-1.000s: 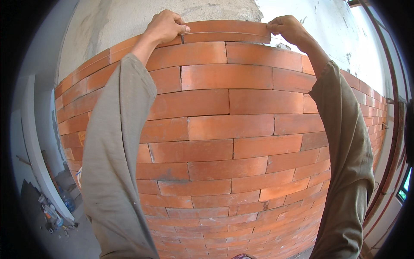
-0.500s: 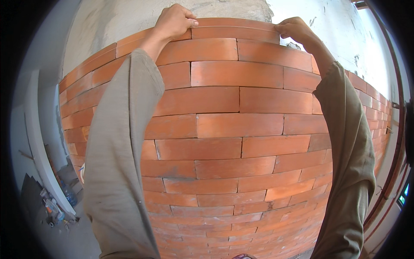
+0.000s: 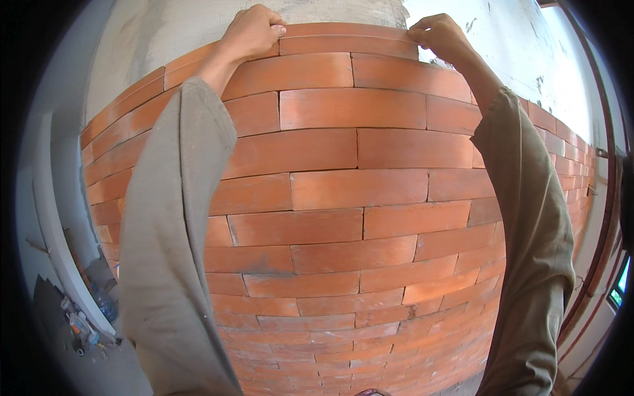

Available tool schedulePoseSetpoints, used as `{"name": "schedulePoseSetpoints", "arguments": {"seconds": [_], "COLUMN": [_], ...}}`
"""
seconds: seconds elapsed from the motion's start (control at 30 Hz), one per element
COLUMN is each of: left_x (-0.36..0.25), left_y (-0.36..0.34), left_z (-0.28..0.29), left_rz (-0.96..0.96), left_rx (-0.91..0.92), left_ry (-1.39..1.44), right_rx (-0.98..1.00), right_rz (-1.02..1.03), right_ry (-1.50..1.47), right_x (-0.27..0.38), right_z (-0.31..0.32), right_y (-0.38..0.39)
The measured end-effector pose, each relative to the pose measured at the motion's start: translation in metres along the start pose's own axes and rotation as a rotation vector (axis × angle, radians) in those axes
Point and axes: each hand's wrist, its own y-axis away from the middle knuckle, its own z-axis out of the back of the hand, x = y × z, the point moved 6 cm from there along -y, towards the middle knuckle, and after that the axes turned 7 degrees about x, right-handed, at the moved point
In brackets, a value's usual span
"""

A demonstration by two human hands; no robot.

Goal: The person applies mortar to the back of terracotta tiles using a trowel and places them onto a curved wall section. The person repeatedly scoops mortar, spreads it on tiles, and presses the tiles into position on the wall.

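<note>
A long, thin orange brick tile (image 3: 347, 43) sits in the top course of a tiled wall, with a thin pale string running across its face. My left hand (image 3: 254, 32) is at its left end, fingers curled over the top edge and thumb pointing right. At the other end my right hand (image 3: 444, 38) grips the corner between thumb and fingers. The tile's lower edge lies along the course beneath. Behind the left hand, part of the neighbouring tile (image 3: 191, 64) is hidden.
Staggered courses of brick tile (image 3: 353, 109) fill the view below. Grey plaster (image 3: 158, 33) and a whiter patch (image 3: 508, 53) show above. A rusty pipe (image 3: 604, 224) stands at right. Bottles and clutter (image 3: 86, 323) lie on the floor at lower left, beside a pale post (image 3: 56, 218).
The view has shifted slightly, so the wall sits a little further left and higher. Both hands stay at the tile's ends; the right fingers have spread somewhat around its corner.
</note>
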Motion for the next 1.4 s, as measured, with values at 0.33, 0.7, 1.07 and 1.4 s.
{"name": "schedulePoseSetpoints", "arguments": {"seconds": [0.33, 0.7, 1.07, 1.4], "left_x": [-0.021, -0.017, -0.021, 0.011], "left_y": [0.014, 0.014, 0.013, -0.024], "left_z": [0.005, 0.003, 0.001, 0.001], "left_rz": [-0.002, -0.084, -0.075, -0.088], "left_rx": [0.13, 0.014, 0.272, 0.121], "left_ry": [0.0, 0.038, 0.027, -0.005], "right_rx": [-0.336, -0.234, -0.236, -0.228], "right_rz": [0.126, -0.201, -0.325, -0.346], "right_ry": [0.266, 0.0, 0.047, -0.131], "right_x": [0.027, 0.001, 0.015, 0.002], "right_z": [0.005, -0.027, -0.027, -0.024], "right_y": [0.044, 0.069, 0.072, 0.062]}}
